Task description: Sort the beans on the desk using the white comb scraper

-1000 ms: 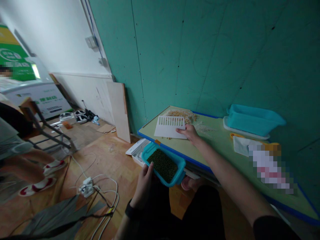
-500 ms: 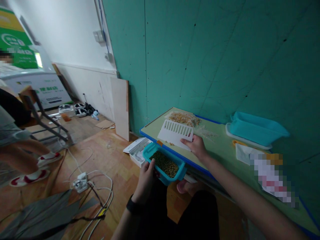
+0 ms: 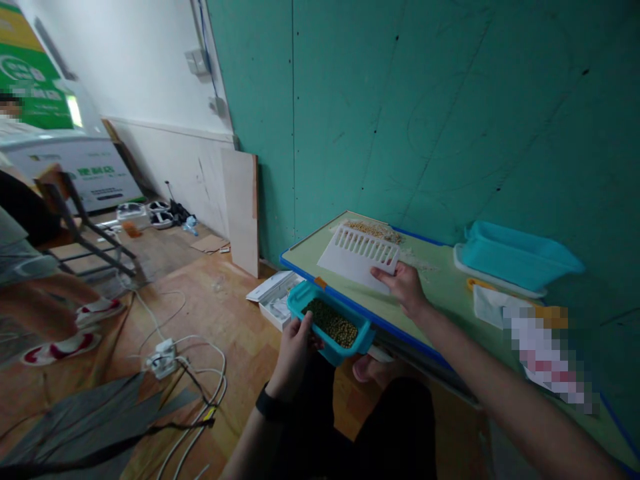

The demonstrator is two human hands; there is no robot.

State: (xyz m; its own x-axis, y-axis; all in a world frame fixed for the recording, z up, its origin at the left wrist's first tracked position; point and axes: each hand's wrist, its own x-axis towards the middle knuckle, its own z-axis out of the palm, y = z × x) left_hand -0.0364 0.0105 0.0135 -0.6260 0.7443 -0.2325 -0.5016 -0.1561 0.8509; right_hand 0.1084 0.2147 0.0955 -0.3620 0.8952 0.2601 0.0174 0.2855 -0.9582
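Head: white box (image 3: 274, 312) behind held tub (image 3: 301, 293)

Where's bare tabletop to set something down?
Best: tabletop between right hand and the farther teal tub. Smaller: left corner beside the slotted white scraper. Crowded: yellow beans behind the scraper; tub and white packet at right.

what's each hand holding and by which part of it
Left hand: the blue tub, by its near rim, thumb over the edge. Right hand: the white slotted plate, by its right edge.
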